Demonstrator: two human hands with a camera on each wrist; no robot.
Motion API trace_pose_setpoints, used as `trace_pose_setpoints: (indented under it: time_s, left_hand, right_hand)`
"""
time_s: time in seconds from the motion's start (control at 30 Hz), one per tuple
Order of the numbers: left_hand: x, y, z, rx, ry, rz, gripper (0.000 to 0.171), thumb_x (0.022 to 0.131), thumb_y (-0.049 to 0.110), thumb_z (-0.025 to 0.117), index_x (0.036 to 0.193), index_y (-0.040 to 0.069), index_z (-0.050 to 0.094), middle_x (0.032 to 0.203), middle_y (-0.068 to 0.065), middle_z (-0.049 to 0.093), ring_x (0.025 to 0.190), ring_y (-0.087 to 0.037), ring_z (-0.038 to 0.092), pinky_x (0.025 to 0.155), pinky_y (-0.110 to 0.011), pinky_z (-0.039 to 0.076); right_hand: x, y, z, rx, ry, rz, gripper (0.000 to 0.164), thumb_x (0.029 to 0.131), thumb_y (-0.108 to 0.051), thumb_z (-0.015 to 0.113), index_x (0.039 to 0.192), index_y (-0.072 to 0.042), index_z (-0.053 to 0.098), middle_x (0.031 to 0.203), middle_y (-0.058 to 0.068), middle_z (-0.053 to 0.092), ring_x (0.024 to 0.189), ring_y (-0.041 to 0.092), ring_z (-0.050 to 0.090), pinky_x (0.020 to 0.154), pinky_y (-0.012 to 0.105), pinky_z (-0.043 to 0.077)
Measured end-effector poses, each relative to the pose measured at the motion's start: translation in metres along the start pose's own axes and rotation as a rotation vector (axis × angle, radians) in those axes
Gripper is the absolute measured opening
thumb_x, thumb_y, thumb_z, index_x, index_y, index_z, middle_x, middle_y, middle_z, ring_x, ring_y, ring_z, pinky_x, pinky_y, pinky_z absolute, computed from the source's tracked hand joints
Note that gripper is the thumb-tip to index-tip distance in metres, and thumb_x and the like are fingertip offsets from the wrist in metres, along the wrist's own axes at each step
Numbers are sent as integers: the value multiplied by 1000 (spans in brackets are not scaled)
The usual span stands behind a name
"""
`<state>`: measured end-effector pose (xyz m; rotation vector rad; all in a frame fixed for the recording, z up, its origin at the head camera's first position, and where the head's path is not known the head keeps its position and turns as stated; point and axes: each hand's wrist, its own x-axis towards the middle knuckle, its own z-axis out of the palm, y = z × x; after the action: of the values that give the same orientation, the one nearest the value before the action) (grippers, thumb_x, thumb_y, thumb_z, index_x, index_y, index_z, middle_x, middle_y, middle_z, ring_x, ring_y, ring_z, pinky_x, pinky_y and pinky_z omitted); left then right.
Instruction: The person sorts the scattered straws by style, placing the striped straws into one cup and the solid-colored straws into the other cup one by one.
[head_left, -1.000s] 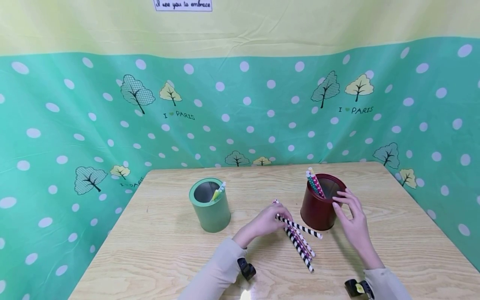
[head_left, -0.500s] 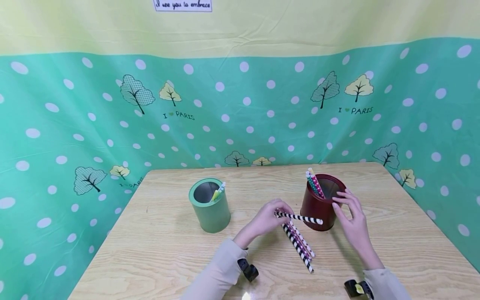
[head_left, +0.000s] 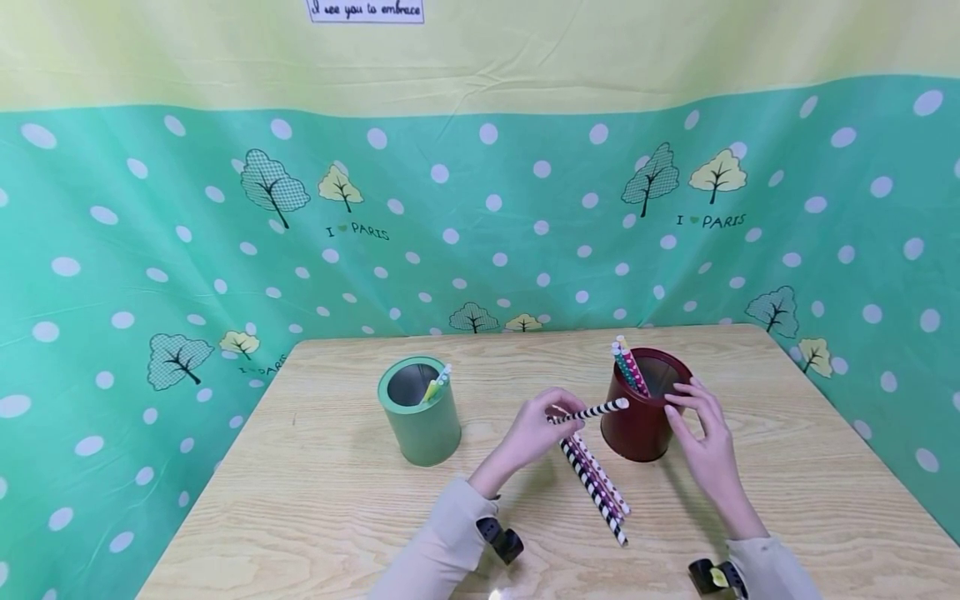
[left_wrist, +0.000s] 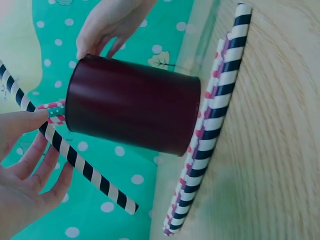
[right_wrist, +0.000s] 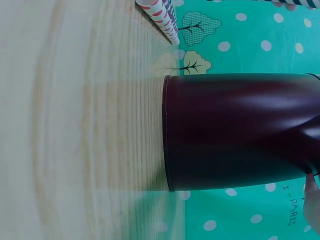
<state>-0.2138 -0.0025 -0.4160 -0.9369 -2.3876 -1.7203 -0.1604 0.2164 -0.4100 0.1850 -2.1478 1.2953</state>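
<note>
My left hand (head_left: 534, 432) pinches a black-and-white striped paper straw (head_left: 604, 408) between thumb and fingers, raised over the table with one end pointing right. In the left wrist view that straw (left_wrist: 86, 168) slants past the fingertips. A dark red can (head_left: 636, 429) stands upright on the right, with several patterned straws (head_left: 628, 367) leaning inside its left rim. My right hand (head_left: 707, 446) holds the can's right rim with thumb and fingers. Below the left hand, a small bundle of striped and dotted straws (head_left: 594, 483) lies on the tabletop.
To the left stands a green can (head_left: 426, 429) with a few pale and yellow straws (head_left: 437, 383) in it. The wooden table (head_left: 315, 500) meets a green polka-dot cloth (head_left: 480, 225) at its back and sides.
My left hand has lifted the striped straw off the bundle, and its far end has swung upward from pointing down-right. The right hand and the red can have stayed in place.
</note>
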Motion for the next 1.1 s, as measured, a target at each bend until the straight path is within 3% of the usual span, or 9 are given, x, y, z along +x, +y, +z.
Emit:
trace_pose_setpoints:
  time_s: [0.33,0.67,0.93,1.1]
  left_hand:
    - [7,17,-5,-126,81,-64,18,78,4,63,96,1,59,93,-10,61,84,-13,58,74,-22,48]
    - [7,57,-13,-200,127,-68,20,78,-6,60,97,-9,56,94,-21,58,88,-24,57,75,-23,49]
    - [10,66,-12,-256,150,-52,20,77,-7,60,96,-11,54,94,-23,57,89,-24,57,76,-22,49]
    - [12,72,-12,-256,156,-52,20,78,-5,61,96,-10,54,94,-22,57,89,-25,56,76,-21,48]
  right_hand:
    - [0,-1,0,4,-4,-6,18,83,3,54,100,7,58,117,22,47,126,2,24,99,11,18]
    - [0,0,0,2,-6,-6,18,84,3,54,101,8,57,117,23,47,126,1,24,99,10,17]
    - [0,32,1,-1,-15,12,20,83,0,57,103,2,60,120,16,48,128,4,23,103,17,18]
    - [0,39,1,4,-15,-8,20,84,-4,57,104,1,60,120,13,48,128,6,24,104,20,18]
